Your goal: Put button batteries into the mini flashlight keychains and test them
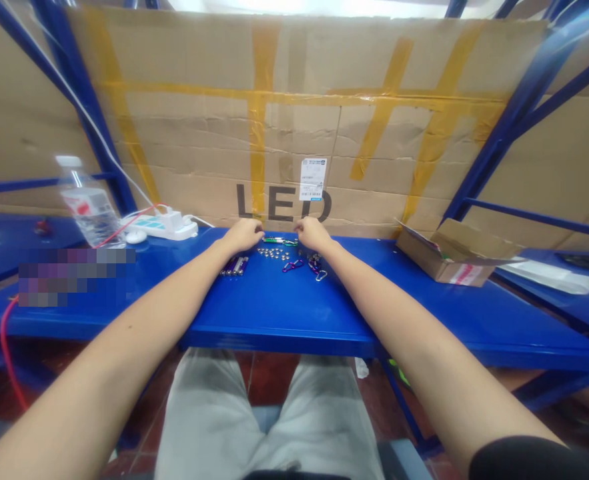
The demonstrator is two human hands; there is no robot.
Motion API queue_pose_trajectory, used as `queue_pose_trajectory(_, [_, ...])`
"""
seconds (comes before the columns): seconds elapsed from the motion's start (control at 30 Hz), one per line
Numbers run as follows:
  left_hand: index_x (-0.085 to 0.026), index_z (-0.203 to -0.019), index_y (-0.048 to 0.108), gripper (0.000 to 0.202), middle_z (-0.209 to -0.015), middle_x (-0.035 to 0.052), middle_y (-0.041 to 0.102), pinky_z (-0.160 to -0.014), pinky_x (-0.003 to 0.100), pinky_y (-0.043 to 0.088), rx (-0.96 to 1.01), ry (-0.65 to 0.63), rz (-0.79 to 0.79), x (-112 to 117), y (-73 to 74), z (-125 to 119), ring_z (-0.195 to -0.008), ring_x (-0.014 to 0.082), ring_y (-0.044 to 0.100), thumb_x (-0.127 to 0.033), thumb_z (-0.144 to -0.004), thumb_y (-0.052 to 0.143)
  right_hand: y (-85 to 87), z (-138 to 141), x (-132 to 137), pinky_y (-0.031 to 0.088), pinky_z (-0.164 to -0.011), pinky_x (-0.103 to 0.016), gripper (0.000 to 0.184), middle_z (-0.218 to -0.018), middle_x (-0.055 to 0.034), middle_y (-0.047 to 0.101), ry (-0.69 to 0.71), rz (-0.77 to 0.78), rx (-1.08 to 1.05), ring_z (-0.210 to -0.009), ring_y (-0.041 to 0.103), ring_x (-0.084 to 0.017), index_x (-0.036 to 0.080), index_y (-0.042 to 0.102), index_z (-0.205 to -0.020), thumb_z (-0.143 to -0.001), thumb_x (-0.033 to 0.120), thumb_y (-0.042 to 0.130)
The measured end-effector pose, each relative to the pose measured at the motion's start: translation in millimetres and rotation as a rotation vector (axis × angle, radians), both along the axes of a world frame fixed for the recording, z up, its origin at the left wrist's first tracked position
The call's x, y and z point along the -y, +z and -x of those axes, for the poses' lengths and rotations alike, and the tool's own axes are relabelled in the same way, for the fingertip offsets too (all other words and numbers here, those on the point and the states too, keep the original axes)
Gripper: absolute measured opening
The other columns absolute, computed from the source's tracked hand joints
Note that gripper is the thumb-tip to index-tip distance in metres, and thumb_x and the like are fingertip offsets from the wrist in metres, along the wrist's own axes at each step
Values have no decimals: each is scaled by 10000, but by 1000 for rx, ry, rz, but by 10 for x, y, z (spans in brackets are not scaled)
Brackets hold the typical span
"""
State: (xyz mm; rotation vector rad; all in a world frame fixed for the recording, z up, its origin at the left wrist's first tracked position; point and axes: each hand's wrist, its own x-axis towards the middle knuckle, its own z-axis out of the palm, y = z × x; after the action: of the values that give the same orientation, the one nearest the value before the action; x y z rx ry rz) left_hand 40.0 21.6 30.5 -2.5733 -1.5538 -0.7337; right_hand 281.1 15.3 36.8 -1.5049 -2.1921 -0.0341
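Both my arms stretch out over the blue table. My left hand and my right hand are closed, each pinching one end of a small green part held between them near the table's far edge. Just in front of it lies a cluster of several small silver button cells. Several small purple cylinders lie below my left hand. Purple and silver carabiner clips lie below my right hand.
A cardboard wall marked LED stands behind the table. A clear water bottle and a white power strip sit at the left. An open cardboard box sits at the right. Blue rack posts flank both sides.
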Motion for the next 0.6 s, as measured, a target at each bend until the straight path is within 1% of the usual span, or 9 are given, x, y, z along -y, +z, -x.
queue_pose_trajectory(0.07, [-171, -977, 753, 267, -1051, 114, 757, -883, 359, 502, 49, -44, 47, 75, 9, 100, -982, 253, 679, -299, -872, 543, 16, -99, 16, 482, -933, -306, 308, -1114, -148, 750, -53, -44, -70, -1072, 673, -243, 134, 779, -1037, -918, 87, 499])
queue_pose_trajectory(0.13, [-182, -974, 761, 275, -1046, 98, 766, -892, 350, 508, 75, -72, 116, 151, 3, 168, -980, 245, 689, -326, -864, 555, 14, -197, 57, 490, -907, -293, 290, -1075, -139, 761, -70, -30, -109, -1041, 684, -235, 136, 778, -1012, -913, 93, 509])
queue_pose_trajectory(0.27, [-207, -995, 764, 282, -1063, 78, 771, -910, 340, 510, 70, -85, 226, 272, -10, 151, -976, 237, 696, -355, -827, 594, -1, -297, 184, 492, -865, -273, 259, -1031, -121, 773, -55, 51, -139, -992, 695, -223, 137, 778, -974, -902, 93, 534])
queue_pose_trajectory(0.33, [-202, -993, 758, 287, -1066, 83, 769, -897, 338, 510, 60, -71, 253, 318, 6, 98, -966, 237, 694, -362, -813, 601, 10, -278, 244, 488, -856, -261, 244, -1035, -118, 774, -47, 80, -140, -989, 695, -217, 138, 777, -978, -901, 96, 549])
queue_pose_trajectory(0.4, [-193, -962, 754, 285, -1014, 88, 770, -848, 337, 513, 33, -57, 289, 358, 42, 60, -919, 239, 692, -374, -796, 609, 31, -227, 293, 483, -850, -255, 222, -1030, -120, 775, -37, 98, -122, -981, 694, -217, 135, 778, -974, -905, 116, 567])
queue_pose_trajectory(0.5, [-192, -912, 746, 296, -925, 78, 760, -770, 327, 505, -36, -70, 401, 409, 122, 86, -834, 231, 682, -420, -753, 644, 58, -144, 346, 478, -829, -249, 211, -1021, -123, 776, 0, 116, -82, -956, 694, -216, 127, 778, -962, -913, 139, 573])
queue_pose_trajectory(0.53, [-198, -928, 742, 321, -928, 72, 758, -759, 318, 501, -52, -86, 451, 425, 154, 119, -825, 225, 678, -443, -736, 663, 63, -124, 359, 477, -822, -248, 211, -1024, -124, 775, 14, 116, -71, -947, 693, -215, 125, 778, -955, -914, 140, 571])
queue_pose_trajectory(0.6, [-220, -1024, 726, 419, -997, 63, 757, -763, 298, 499, -66, -142, 549, 456, 222, 210, -850, 216, 676, -485, -700, 704, 64, -99, 375, 474, -804, -251, 208, -1028, -129, 773, 38, 108, -55, -928, 690, -216, 121, 774, -933, -914, 140, 567])
